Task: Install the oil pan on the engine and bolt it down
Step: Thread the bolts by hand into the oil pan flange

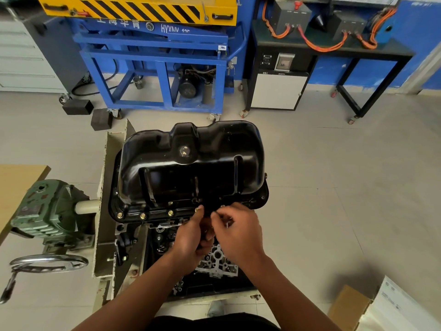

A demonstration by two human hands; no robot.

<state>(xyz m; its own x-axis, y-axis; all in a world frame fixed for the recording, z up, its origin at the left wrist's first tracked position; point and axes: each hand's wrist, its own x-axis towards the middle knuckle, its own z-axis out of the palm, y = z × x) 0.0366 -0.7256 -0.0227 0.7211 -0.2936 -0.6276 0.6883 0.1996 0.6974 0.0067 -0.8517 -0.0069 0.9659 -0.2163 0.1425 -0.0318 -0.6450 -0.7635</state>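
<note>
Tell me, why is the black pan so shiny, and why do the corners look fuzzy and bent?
In the head view, room light bounces off the glossy oil pan as pale streaks; the wide lens bows the blue cart and its straight bars; the corners go soft, like the grey drawers top left.

A pale grey tiled floor ran back to a blue-painted wall. Along its far edge stood a blue steel trolley with a yellow, black-striped top, a black castor table carrying orange cables, and, far left, a grey drawer cabinet.
</note>
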